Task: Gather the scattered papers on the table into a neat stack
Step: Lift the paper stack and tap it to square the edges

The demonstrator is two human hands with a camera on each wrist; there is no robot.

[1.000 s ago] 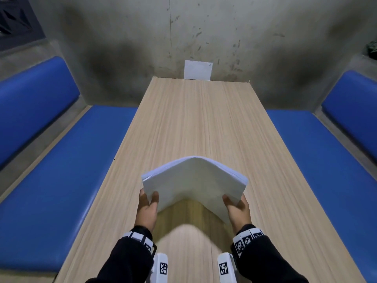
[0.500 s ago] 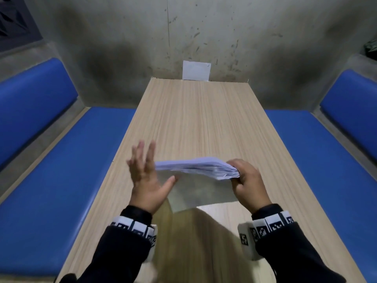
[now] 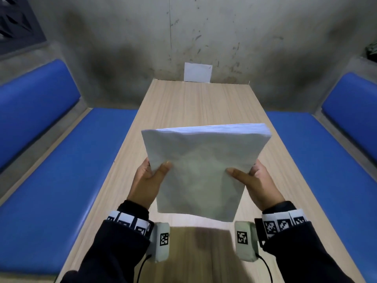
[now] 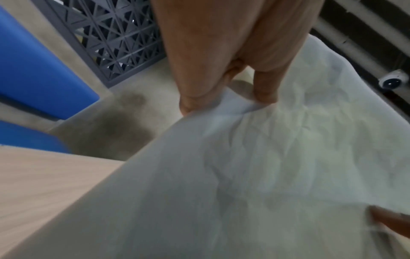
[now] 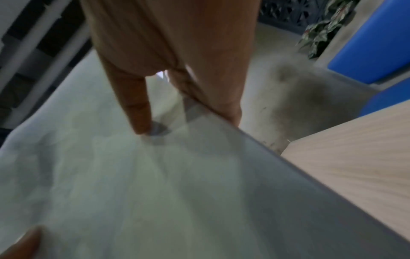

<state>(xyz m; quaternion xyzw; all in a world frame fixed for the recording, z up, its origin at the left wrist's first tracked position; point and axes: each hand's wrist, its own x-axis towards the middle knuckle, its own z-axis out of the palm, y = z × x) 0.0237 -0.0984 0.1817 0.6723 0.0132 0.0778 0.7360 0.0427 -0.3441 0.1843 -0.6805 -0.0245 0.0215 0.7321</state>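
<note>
Sleeves and wrist bands sit nearest me, and just beyond them my left hand and my right hand each hold one side edge of the stack of papers. Each grip is a pinch: thumb pressed on the face turned toward me, fingers behind the sheets, as the wrist views also show for the left hand and the right hand. The stack stands nearly upright between my hands, lifted clear of the worktop, with its long axis running from its lower edge near my wrists up and away to its thick top edge. Both hands grip at about the same height, low on the sides, so neither is nearer; the bulk of the paper rises above and beyond my thumbs. I judge the next move turns on that lower edge, which hangs over the wood below it and could be tapped down to square the sheets. Farther off the worktop runs bare to the wall, where a small white sheet stands at the far end.
</note>
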